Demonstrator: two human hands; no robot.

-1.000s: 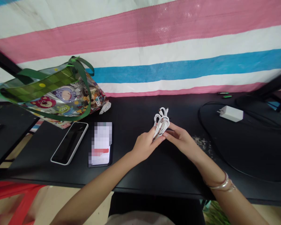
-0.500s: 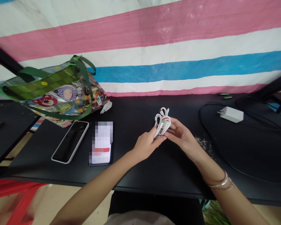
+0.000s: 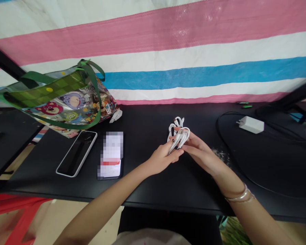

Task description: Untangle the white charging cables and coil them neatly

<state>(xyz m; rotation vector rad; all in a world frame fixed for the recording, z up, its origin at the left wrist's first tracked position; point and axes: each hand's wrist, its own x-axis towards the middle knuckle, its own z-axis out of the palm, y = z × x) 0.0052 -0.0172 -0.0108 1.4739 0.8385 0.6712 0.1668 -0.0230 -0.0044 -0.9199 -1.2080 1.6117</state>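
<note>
**A:** What are the fingers doing?

**B:** The left fingers (image 3: 173, 154) and right fingers (image 3: 185, 145) are closed from either side on a bundled white charging cable (image 3: 179, 136), pinching its loops between them.

**A:** Where is the cable, exactly?

**B:** Right at the fingertips, held just above the worktop (image 3: 153, 192). A small connector (image 3: 175, 119) pokes out past the fingers at the top of the loops.

**A:** Which step is in hand?

**B:** By the look of it, both hands are working the loops of the bundle together. Whether they're winding or loosening them, I can't tell.

**A:** And farther out?

**B:** Left of the fingers lie a phone with a pixelated screen (image 3: 111, 156), then a smartphone in a white case (image 3: 76, 153), and beyond them a cartoon-print tote bag (image 3: 63, 98) with green handles. To the right, a white charger (image 3: 251, 124) sits on a black cable (image 3: 226, 136).
</note>
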